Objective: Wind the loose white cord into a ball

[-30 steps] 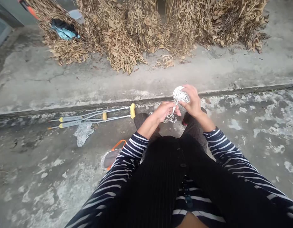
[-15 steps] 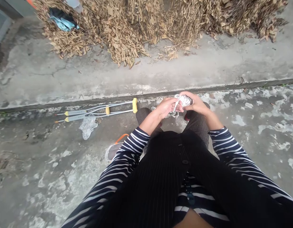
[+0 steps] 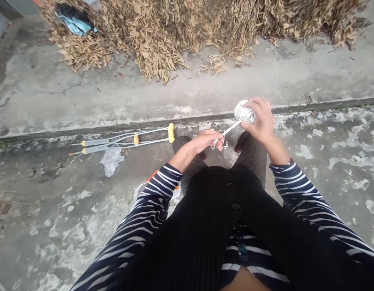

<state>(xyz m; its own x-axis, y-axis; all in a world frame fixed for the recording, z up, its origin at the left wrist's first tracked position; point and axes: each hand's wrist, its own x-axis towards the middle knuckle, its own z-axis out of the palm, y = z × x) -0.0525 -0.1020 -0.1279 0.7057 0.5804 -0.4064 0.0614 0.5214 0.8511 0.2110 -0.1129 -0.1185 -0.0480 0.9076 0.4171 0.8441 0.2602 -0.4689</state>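
Observation:
My right hand (image 3: 261,119) grips a wound white ball of cord (image 3: 244,112), raised above my right knee. A taut strand of white cord (image 3: 231,127) runs from the ball down-left to my left hand (image 3: 206,140). There the thumb and fingers pinch it, with tangled loose loops (image 3: 222,143) hanging just beside the fingers. Both arms wear dark sleeves with white stripes, and I sit with my knees and dark shoes pointing toward a concrete curb.
A pair of metal crutches (image 3: 123,141) with yellow pads lies along the curb (image 3: 84,133) at left. A crumpled plastic bag (image 3: 111,158) sits below them. Heaps of dry leafy stalks (image 3: 162,36) line the far side, with blue cloth (image 3: 73,22) on top.
My right hand has lifted the ball up and to the right, away from my left hand, drawing the strand taut between them. Half a second ago both hands were close together.

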